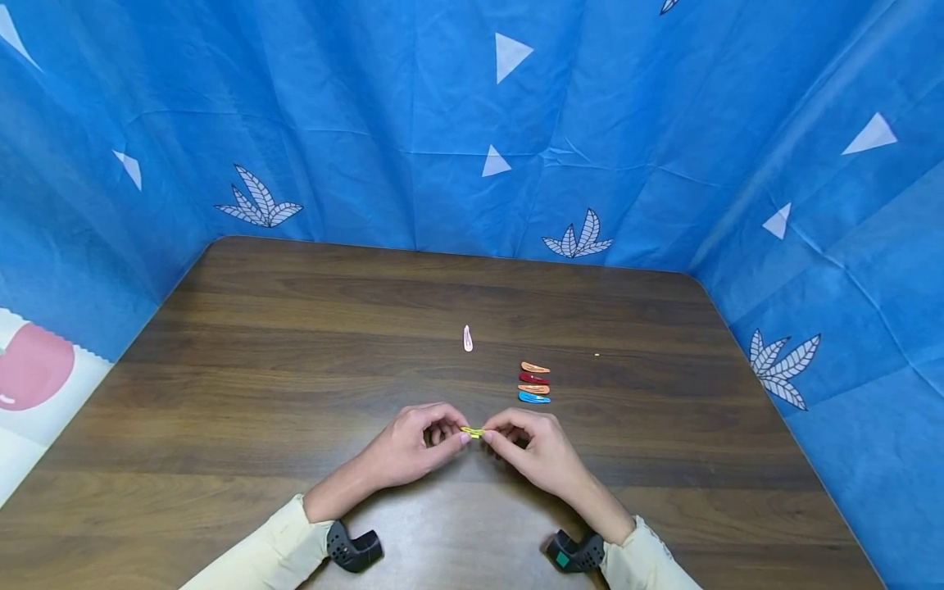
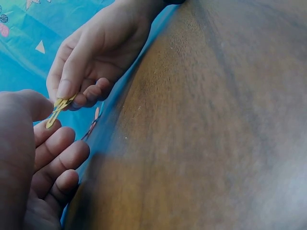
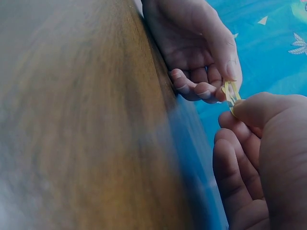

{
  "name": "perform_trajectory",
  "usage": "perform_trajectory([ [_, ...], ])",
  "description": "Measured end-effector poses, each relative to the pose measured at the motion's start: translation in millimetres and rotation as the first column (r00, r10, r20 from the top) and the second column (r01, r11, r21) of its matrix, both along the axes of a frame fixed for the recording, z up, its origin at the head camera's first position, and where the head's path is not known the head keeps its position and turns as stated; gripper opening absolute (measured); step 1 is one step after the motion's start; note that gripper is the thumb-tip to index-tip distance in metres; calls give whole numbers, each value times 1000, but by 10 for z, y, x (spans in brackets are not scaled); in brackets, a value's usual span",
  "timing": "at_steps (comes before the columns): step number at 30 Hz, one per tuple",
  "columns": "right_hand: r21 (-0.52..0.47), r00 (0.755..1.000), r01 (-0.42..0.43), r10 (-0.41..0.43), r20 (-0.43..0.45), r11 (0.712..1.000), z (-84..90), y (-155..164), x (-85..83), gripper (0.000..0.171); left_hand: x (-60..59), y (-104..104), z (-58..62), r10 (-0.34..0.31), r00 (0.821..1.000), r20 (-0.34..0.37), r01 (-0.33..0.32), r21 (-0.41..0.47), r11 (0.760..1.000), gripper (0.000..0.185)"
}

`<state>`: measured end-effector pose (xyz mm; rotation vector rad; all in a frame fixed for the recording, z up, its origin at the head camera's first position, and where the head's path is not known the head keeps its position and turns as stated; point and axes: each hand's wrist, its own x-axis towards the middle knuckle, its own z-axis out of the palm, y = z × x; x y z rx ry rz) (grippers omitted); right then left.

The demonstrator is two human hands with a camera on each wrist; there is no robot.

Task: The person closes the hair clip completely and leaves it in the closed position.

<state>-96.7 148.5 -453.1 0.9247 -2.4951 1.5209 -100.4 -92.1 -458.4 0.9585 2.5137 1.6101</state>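
- Both hands meet just above the table (image 1: 295, 369), and a yellow clip (image 1: 473, 432) sits pinched between them.
- The left hand (image 1: 413, 449) pinches one end of the yellow clip, thumb and forefinger curled tight, the other fingers (image 2: 57, 148) folded beneath.
- The right hand (image 1: 533, 451) grips the other end the same way, fingertips (image 2: 64, 88) clamped on the metal.
- From the wrist views, the yellow clip (image 2: 56, 111) looks sprung open into a narrow fork.
- Just beyond the yellow clip, off to the right, four clips lie in a neat stack: orange (image 1: 534, 368), red (image 1: 533, 378), another orange (image 1: 533, 389), blue (image 1: 533, 398).
- Farther beyond the yellow clip, a pink clip (image 1: 468, 338) lies alone, pointing away.
- Blue sheeting (image 1: 457, 115) walls in the table.
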Motion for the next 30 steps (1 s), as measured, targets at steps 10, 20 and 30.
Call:
perform_trajectory([
  [10,47,1000,1,0,-7,999,-15,18,-13,4,-2,8,18,16,1000,-24,-17,-10,1000,6],
  [20,93,1000,-5,4,12,996,-23,10,-16,3,1,-5,13,11,1000,-29,-12,-41,999,3],
  [30,92,999,-16,13,31,996,-12,16,-3,4,8,-11,13,-11,999,-41,9,-48,999,4],
])
